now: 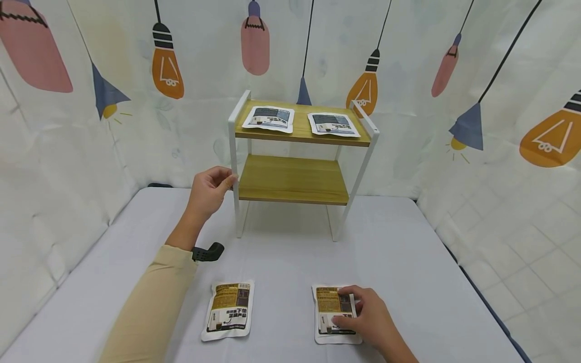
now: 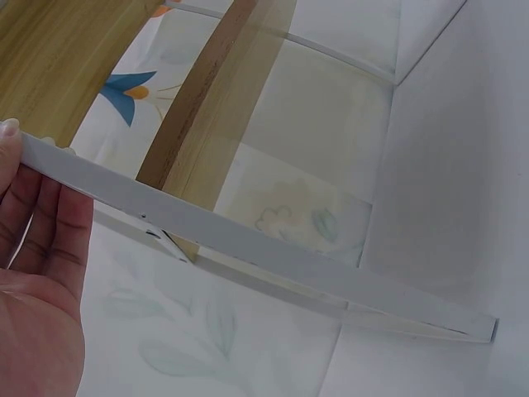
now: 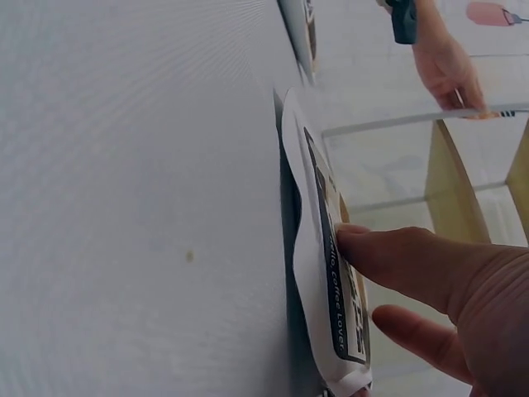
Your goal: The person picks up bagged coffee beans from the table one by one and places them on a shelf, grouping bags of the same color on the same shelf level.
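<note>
"Firstly, why is the left hand (image 1: 210, 189) set so far forward?"

"Its thumb and fingers grip the white left front post (image 1: 237, 217) of the shelf unit (image 1: 295, 174), the thumb before and the fingers behind. Presumably this steadies a light frame, although the unit stands on its own legs upon the table (image 1: 277, 282)."

"And the right hand (image 1: 372, 315)?"

"It spans the near right pouch (image 1: 329, 300), which lies on the table, printed face up. The right wrist view shows the thumb touching that face and one finger apart from it; whether the pouch is pinched cannot be told. Such a spread probably suits a thin, flat packet."

"Note also the near left pouch (image 1: 229, 310), untouched and well apart."

"Yes; the gap likely gives fingers access to either one. Compare the far left pouch (image 1: 271, 120) and far right pouch (image 1: 333, 124), side by side on the top board (image 1: 301, 119), probably spaced so that neither overlaps the other."
</note>
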Tool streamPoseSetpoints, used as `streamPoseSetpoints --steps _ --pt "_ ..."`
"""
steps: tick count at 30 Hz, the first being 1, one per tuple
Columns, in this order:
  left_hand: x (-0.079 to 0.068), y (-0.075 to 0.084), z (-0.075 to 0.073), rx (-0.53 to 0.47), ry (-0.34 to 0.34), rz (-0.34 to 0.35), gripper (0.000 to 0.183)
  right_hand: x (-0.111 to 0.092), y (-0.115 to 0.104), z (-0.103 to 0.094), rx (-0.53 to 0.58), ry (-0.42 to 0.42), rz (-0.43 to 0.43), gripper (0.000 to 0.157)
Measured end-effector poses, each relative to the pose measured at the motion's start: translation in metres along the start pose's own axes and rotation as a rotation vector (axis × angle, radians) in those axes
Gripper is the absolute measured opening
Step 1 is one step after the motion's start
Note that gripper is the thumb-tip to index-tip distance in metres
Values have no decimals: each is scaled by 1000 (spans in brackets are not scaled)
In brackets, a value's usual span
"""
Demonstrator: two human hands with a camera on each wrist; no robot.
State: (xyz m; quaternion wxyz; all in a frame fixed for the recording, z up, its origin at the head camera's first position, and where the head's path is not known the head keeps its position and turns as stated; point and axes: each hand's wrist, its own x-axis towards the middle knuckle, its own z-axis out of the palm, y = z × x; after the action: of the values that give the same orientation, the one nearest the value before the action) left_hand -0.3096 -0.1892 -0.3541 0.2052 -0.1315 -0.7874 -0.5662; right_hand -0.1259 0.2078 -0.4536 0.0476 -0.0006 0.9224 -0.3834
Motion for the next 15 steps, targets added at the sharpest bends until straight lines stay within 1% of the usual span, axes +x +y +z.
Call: streamPoseSetpoints --steps 4,8,15 --pt "-1 2 0 7 -6 -7 33 0 -3 -1 -26 -11 10 56" --pt "-2 4 0 -2 -7 -10 32 3 -5 -1 -57 -19 38 56" --pt "0 1 0 -11 2 -11 32 5 -5 1 -80 -24 56 56"
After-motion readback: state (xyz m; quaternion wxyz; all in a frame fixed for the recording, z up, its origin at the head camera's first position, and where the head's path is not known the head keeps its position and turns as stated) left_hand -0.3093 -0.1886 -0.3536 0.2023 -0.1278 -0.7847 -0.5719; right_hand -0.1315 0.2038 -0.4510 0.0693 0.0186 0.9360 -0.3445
